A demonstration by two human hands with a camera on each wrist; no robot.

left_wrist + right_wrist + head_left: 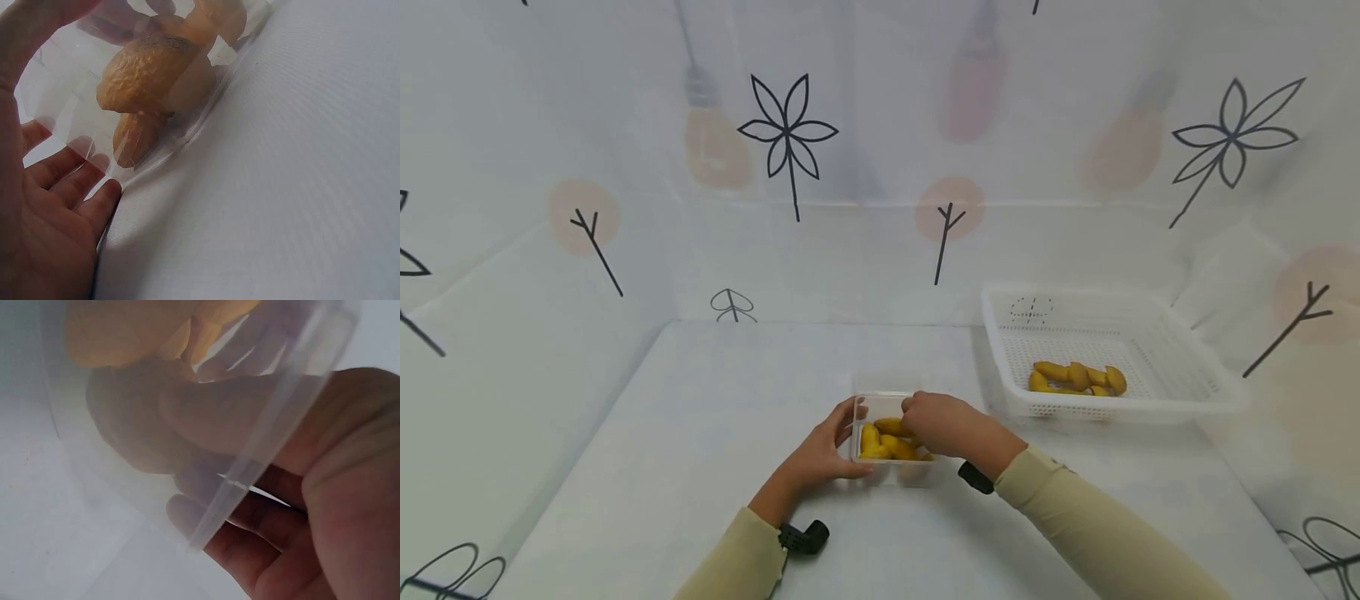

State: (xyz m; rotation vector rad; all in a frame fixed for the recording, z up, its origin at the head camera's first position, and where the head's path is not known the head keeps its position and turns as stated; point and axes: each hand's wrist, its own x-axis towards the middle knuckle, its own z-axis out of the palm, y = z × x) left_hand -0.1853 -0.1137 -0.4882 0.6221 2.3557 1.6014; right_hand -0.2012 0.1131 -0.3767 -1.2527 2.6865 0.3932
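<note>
A small clear plastic box point(880, 462) stands on the white table, with several yellow-brown mushrooms point(891, 447) inside. My left hand point(814, 454) holds the box from its left side, thumb along the front and fingers round the far side. Through the box wall in the left wrist view, a mushroom point(150, 75) shows its wrinkled cap and stem. My right hand point(951, 427) reaches over the right side of the box, its fingers inside. In the right wrist view, the thumb and fingertips of that hand point(350, 487) pinch a mushroom point(128, 419), seen hazily behind the plastic.
At the back right of the table stands a white perforated basket point(1135, 408) with several mushrooms point(1077, 377) near its front wall. White cloth point(865, 258) printed with plants and bulbs hangs behind and on both sides of the table point(700, 417).
</note>
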